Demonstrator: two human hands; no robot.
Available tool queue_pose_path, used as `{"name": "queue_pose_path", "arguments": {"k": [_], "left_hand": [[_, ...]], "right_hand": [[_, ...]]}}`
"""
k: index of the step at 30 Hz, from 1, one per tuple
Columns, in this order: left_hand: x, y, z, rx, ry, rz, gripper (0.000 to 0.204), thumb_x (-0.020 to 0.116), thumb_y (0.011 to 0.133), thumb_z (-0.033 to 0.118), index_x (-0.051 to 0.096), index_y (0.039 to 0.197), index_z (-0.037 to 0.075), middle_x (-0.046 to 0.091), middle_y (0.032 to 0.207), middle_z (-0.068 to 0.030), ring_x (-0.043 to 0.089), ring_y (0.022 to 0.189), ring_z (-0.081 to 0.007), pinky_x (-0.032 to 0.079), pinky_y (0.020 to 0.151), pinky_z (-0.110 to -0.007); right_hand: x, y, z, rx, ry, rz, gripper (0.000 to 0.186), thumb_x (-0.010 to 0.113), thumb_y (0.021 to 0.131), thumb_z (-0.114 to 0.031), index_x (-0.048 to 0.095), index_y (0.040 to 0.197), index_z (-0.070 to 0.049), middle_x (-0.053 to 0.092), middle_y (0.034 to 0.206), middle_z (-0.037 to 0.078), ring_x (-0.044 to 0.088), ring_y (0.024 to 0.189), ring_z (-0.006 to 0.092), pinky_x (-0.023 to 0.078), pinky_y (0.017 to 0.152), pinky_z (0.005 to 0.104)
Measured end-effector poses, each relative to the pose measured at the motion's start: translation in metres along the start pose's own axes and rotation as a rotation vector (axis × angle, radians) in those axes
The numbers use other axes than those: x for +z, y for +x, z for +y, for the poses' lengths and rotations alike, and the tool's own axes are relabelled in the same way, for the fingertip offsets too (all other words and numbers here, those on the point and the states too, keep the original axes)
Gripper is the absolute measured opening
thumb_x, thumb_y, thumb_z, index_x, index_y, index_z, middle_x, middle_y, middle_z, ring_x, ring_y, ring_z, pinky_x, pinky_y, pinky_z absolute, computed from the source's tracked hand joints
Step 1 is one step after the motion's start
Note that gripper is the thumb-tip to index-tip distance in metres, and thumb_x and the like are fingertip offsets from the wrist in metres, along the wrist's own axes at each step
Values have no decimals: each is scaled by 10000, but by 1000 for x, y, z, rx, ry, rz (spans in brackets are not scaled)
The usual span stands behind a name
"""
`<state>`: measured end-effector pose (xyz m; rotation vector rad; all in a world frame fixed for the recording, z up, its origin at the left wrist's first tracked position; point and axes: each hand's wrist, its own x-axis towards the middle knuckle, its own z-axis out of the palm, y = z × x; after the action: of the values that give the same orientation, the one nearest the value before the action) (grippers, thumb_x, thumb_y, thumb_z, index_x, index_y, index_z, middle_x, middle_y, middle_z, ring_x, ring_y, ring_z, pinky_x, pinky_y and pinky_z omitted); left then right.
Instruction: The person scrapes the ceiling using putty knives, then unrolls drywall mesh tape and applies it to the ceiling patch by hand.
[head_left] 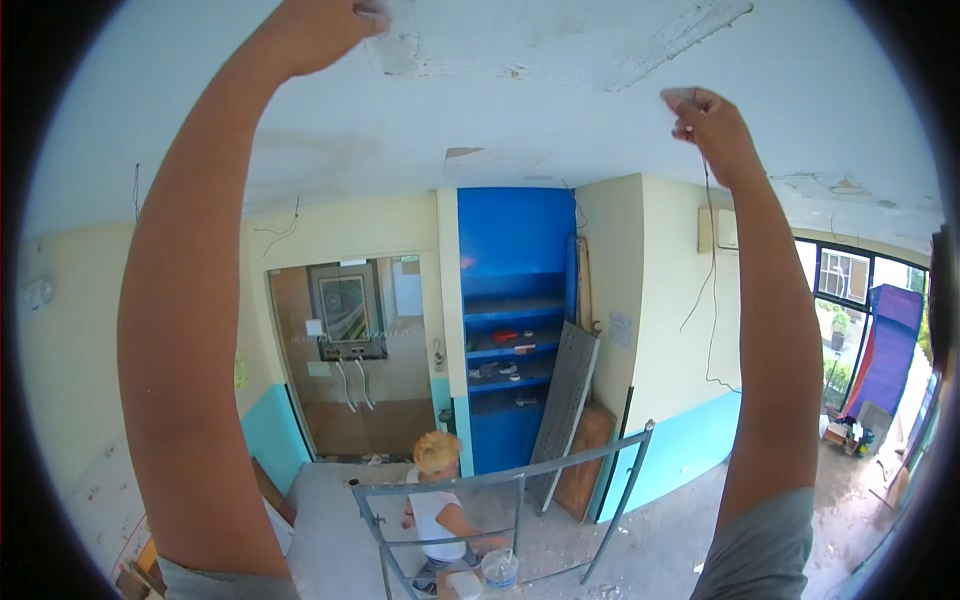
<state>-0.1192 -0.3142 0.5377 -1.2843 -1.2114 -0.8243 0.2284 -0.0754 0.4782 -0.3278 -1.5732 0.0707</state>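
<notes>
Both my arms reach up to the white ceiling (pixel 560 120). My left hand (pixel 335 32) is at the top edge of the view, fingers closed in a pinch beside a rough plastered patch (pixel 460 55). Whatever is between those fingertips is too small to make out. Farther right, my right hand (pixel 712 128) is closed too, thumb and fingers pressed together close under the ceiling, near a long raised plaster strip (pixel 680 45). What it pinches, if anything, cannot be made out. A thin dark wire (pixel 713 270) hangs below this hand; whether it touches the hand is unclear.
Below me stands a grey metal scaffold frame (pixel 500 478). A person (pixel 440 515) in a white top is beside it, by a bucket (pixel 499 568). Behind are a glass door (pixel 400 420), blue shelves (pixel 512 310) and a leaning metal plank (pixel 568 415). Another loose wire (pixel 285 225) dangles left.
</notes>
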Motion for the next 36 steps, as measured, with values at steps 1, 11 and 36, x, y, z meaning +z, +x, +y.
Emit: {"name": "queue_pose_path", "arguments": {"k": [1, 11, 36], "left_hand": [[-15, -1, 19, -51, -35, 45, 278, 661, 874, 240, 682, 941, -29, 701, 893, -190, 676, 845, -310, 517, 785, -409], [-13, 41, 9, -164, -278, 373, 311, 715, 821, 243, 675, 951, -36, 687, 839, -175, 640, 775, -258, 505, 721, -380], [48, 54, 34, 47, 171, 363, 261, 544, 835, 206, 689, 847, -10, 672, 915, -254, 641, 911, -388, 506, 838, -463]], "right_hand": [[-13, 12, -2, -5, 86, 23, 323, 686, 889, -286, 677, 985, 22, 558, 738, 18, 522, 687, 106, 517, 686, 251], [-54, 80, -33, -50, 146, 222, 353, 696, 876, -267, 678, 1129, -21, 531, 812, 28, 531, 713, 94, 570, 797, 239], [54, -2, 6, 3, -385, -281, 662, 765, 788, -372, 554, 1323, -44, 577, 1292, 198, 591, 1134, 324, 497, 929, 396]]}}
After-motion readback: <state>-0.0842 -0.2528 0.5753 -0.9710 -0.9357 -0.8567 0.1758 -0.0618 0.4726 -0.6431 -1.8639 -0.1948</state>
